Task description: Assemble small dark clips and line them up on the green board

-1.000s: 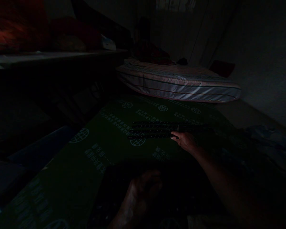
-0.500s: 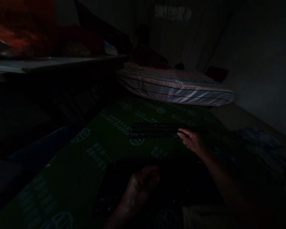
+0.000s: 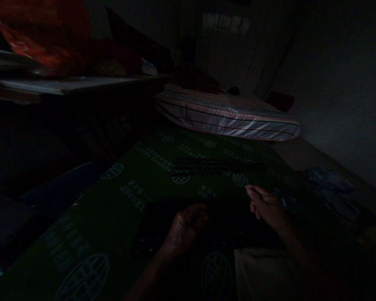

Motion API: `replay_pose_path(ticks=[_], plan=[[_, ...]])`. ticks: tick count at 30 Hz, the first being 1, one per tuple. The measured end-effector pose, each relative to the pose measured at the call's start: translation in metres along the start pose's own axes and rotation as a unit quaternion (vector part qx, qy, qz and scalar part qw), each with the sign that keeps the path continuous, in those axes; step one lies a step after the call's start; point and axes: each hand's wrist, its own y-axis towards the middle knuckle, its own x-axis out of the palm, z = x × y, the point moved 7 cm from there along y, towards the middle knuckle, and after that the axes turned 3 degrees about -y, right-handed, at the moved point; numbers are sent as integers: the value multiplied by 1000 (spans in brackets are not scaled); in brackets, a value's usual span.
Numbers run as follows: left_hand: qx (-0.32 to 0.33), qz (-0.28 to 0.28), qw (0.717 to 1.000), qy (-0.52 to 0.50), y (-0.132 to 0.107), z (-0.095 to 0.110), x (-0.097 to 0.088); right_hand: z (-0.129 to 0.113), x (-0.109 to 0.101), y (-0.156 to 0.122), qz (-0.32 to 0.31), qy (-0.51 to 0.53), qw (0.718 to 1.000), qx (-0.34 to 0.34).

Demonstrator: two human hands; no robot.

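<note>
My left hand [image 3: 188,225] is curled, fingers bent together, over a long black flat piece [image 3: 156,225] dotted with tiny light spots. Darkness hides what those fingers hold, if anything. To its right, my right hand [image 3: 266,207] is above the piece's far right part, thumb and fingertips pressed together; whatever sits in the pinch is too small and dim to name. Beyond both hands, several thin black strips [image 3: 217,166] with pale specks lie side by side on a green board [image 3: 113,225] printed with white globes and lettering. The right hand is apart from these strips.
A mattress in a striped cover [image 3: 232,119] lies at the far end of the board. A table [image 3: 90,83] on the left bears an orange plastic bag [image 3: 53,37]. A beige cloth [image 3: 260,271] is close by in front. Crumpled bluish material [image 3: 329,184] lies at right.
My right hand has drawn back from the strips towards me and slightly right, its fingertips now pinched. My left hand stays over the black piece. The view has shifted a little.
</note>
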Motion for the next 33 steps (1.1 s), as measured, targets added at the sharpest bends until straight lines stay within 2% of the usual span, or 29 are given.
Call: replay_pose_path(ticks=[5, 10, 15, 21, 29, 33], plan=[[-5, 3, 1000, -24, 0, -2, 1, 3, -1, -22, 18, 66, 998, 8], [-13, 15, 999, -45, -1, 0, 0, 4, 5, -38, -24, 101, 995, 5], [-14, 12, 996, -87, -1, 2, 4, -14, 16, -50, -66, 120, 990, -25], [-23, 10, 993, -112, -1, 3, 4, -29, 38, -55, -82, 94, 992, -16], [-7, 3, 993, -116, 0, 3, 5, -31, 58, -52, -108, 32, 994, -5], [-5, 0, 992, -126, 0, 2, 6, -39, 62, -49, -109, -21, 993, -39]])
